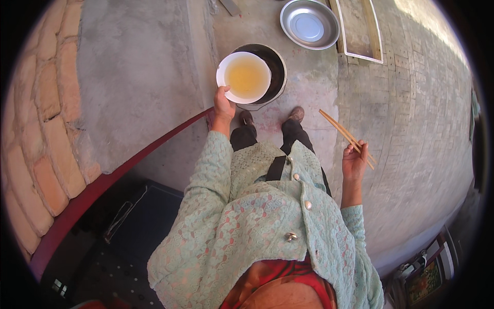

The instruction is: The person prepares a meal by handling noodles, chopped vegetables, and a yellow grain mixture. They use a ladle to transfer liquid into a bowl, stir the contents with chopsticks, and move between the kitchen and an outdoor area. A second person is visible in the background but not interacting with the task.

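Note:
My left hand [224,105] grips the near rim of a white bowl [222,77], thumb over the edge. Yellowish liquid [247,76] fills much of the bowl, which looks nearly level. Beneath and to its right is a dark, round bucket [278,77] with a wire handle, partly hidden by the bowl. Off to the right, my right hand [355,160] is closed around a pair of wooden chopsticks [338,127], their tips pointing up and left, away from the bowl.
A wide metal basin [310,26] rests on the ground beyond the bucket, beside a white-edged rectangular frame [380,41]. On the left stand a grey concrete surface [134,77] and a brick wall [49,98]. A dark red edge [149,147] runs below them. Both my shoes [296,114] are just short of the bucket.

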{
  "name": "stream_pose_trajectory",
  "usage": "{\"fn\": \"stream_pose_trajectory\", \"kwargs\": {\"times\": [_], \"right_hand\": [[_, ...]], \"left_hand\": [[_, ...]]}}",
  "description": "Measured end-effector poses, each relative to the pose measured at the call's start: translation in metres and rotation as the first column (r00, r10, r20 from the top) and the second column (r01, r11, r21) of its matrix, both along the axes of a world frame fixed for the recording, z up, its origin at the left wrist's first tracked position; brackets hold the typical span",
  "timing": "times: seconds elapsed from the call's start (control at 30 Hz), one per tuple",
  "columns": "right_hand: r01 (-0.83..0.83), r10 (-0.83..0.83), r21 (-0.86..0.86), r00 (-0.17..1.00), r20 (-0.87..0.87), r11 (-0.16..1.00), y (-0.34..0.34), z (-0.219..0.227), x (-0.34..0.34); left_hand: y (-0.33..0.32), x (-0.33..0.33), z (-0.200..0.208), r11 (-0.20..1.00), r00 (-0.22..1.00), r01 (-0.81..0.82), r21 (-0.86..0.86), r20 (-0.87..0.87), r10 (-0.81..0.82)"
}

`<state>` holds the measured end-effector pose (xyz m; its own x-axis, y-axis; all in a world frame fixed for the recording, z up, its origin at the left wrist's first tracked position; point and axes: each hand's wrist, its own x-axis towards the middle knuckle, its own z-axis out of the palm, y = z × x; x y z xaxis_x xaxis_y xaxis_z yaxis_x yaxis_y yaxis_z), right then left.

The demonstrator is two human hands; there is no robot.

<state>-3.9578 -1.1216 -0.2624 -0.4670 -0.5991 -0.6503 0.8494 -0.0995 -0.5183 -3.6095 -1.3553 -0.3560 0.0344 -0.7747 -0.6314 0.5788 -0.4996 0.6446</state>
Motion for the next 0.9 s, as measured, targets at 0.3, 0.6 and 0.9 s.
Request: {"fn": "stream_pose_trajectory", "kwargs": {"times": [0.3,0.6,0.9], "right_hand": [[0.027,-0.027,0.008,1.0,0.001,1.0,0.002,-0.005,0.001],[0.028,-0.028,0.001,1.0,0.011,1.0,0.001,-0.008,-0.001],[0.039,-0.039,0.007,0.999,0.001,0.999,0.002,-0.009,-0.001]], "left_hand": [[-0.003,0.007,-0.007,0.999,0.999,0.015,-0.03,0.046,-0.014],[-0.001,0.013,-0.013,0.999,0.996,-0.005,-0.052,0.084,0.009],[-0.004,0.013,-0.001,0.998,0.992,-0.007,-0.066,0.127,0.015]]}}
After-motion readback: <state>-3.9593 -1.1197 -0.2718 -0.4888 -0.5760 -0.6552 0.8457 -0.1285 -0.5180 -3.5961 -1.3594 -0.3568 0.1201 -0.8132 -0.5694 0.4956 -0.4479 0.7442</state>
